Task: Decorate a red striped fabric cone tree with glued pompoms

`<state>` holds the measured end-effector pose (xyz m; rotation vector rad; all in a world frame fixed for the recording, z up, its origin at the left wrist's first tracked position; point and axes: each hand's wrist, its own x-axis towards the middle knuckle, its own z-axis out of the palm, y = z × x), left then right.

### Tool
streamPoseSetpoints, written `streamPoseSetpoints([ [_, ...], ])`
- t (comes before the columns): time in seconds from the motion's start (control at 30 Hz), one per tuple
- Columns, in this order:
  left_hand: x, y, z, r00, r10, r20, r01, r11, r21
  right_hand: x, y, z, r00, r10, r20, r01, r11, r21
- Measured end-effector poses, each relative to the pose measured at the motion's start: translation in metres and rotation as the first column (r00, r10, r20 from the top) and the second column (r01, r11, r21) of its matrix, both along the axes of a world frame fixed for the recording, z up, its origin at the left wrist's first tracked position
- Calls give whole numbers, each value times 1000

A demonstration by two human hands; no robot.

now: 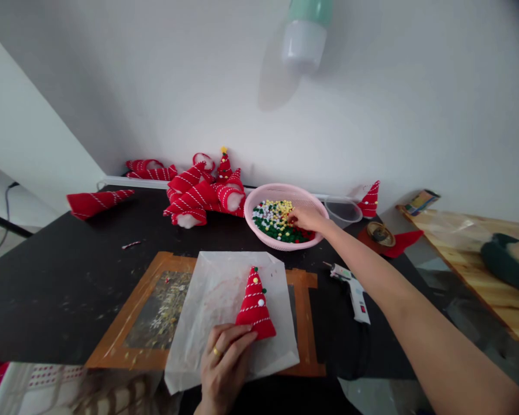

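Note:
A red felt cone (255,311) with white twisted cord and a few small pom-poms lies on white paper (216,282), its tip pointing away from me. My left hand (227,357), with a ring on one finger, grips the cone's wide end. My right hand (303,219) reaches into a pink plastic basket (285,246), fingertips bunched among white, yellow, green and red pom-poms (270,216). Whatever those fingertips pinch is hidden. Beneath my right forearm, a white glue gun (354,294) rests on the black table.
Several red cones with stuffing (194,196) are heaped at the back, beside a small finished cone with a star (224,164). A lone cone (99,203) lies left. On the right are a decorated cone (369,202), a tape roll (380,235) and a wooden surface (467,253).

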<state>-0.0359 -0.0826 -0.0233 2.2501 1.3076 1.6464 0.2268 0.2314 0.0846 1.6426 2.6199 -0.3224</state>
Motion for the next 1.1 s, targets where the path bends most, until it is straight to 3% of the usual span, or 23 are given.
streamPoseSetpoints([
  [0.17, 1, -1, 0, 1000, 11, 14, -11, 1000, -6, -8, -4, 0, 1000, 8, 31, -9, 1000, 28],
  [0.33, 3, -3, -3, 1000, 19, 18, -18, 999, -30, -16, -21, 23, 995, 77, -67, -71, 994, 84],
  [0.43, 4, -3, -4, 1000, 15, 25, -14, 999, -28, -40, -54, 35, 956, 220, -196, -204, 974, 97],
  [0.5, 5, -3, -4, 999, 10, 36, -10, 1000, -18, -61, -86, 38, 854, 378, -357, -374, 924, 82],
  [0.6, 6, -3, -2, 999, 10, 52, -9, 1000, -5, -91, -130, 32, 740, 510, -439, -572, 821, -11],
  [0.73, 6, -4, 0, 998, 16, 53, -16, 1000, 2, -110, -156, 23, 715, 609, -342, -668, 740, -78],
  [0.97, 6, -3, 1, 999, 31, 44, -31, 1000, 1, -116, -161, 18, 706, 691, -154, -705, 707, -62],
  [1.1, 6, -4, 1, 999, 39, 36, -39, 999, -3, -119, -168, 14, 645, 764, -29, -764, 645, -13],
])
